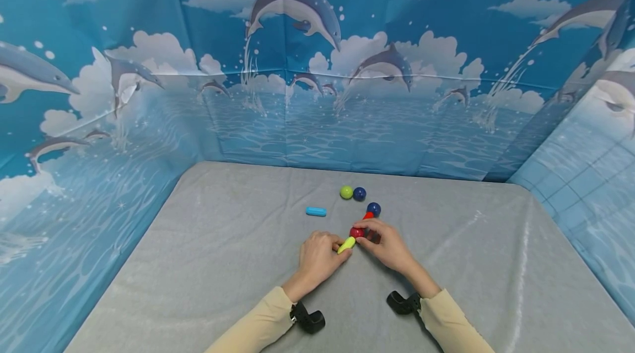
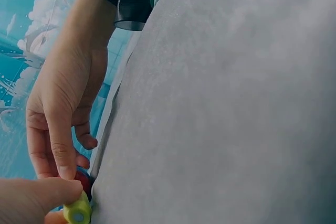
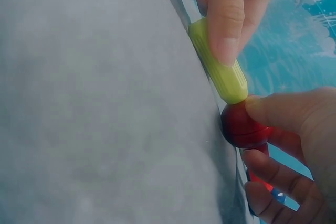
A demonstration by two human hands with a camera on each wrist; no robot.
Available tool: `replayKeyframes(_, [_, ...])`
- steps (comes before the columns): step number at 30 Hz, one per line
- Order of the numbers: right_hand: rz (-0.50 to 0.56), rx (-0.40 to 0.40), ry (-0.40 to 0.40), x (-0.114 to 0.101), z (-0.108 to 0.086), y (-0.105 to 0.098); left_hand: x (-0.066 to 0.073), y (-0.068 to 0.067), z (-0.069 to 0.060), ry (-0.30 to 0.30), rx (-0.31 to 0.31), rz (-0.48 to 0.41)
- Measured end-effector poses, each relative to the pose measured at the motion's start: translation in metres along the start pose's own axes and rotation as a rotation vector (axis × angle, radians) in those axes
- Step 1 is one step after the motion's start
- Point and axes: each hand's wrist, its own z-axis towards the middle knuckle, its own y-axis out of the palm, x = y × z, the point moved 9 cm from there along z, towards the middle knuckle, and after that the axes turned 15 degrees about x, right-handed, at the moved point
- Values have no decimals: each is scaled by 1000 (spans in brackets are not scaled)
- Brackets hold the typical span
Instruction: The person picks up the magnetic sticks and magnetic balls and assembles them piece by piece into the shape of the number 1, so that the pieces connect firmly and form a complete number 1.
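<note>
My left hand (image 1: pixel 317 256) pinches a yellow-green ribbed rod (image 1: pixel 346 245) between thumb and fingers. One end of that rod touches a red ball (image 1: pixel 356 233), which my right hand (image 1: pixel 389 245) grips with thumb and fingertips. Past the ball a red rod (image 1: pixel 368 215) leads away to a dark blue ball (image 1: pixel 374 209), so the pieces form a slanting line. The right wrist view shows the yellow-green rod (image 3: pixel 233 88) meeting the red ball (image 3: pixel 244 127) end-on. In the left wrist view, the rod's near end (image 2: pixel 77 216) has a small round grey centre.
Beyond the hands, a lime green ball (image 1: pixel 346 192) lies beside another dark blue ball (image 1: pixel 359 194). A light blue rod (image 1: pixel 316 211) lies to their left. Grey cloth (image 1: pixel 238 220) covers the table, with a dolphin-print curtain (image 1: pixel 317 121) behind it and at both sides.
</note>
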Motion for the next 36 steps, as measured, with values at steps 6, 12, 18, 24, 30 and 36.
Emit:
replayKeyframes(6, [-6,11,3,2,0,-1,1,3,0,-3,-14,-10])
replayKeyframes(12, [-16,25,-12,3,0,-2,1,5,1,-13,-26,-10])
replayKeyframes(18, [-16,40,-17,3,0,-4,0,6,1,-12,-12,-21])
replayKeyframes(24, [-9,51,-27,5,-1,-3,-3,3,7,-23,11,-72])
replayKeyframes(30, [-24,63,-35,6,-1,-3,-9,-1,20,-27,32,-70])
replayKeyframes(36, [-32,49,-15,5,-1,-3,-16,-2,35,-30,50,-68])
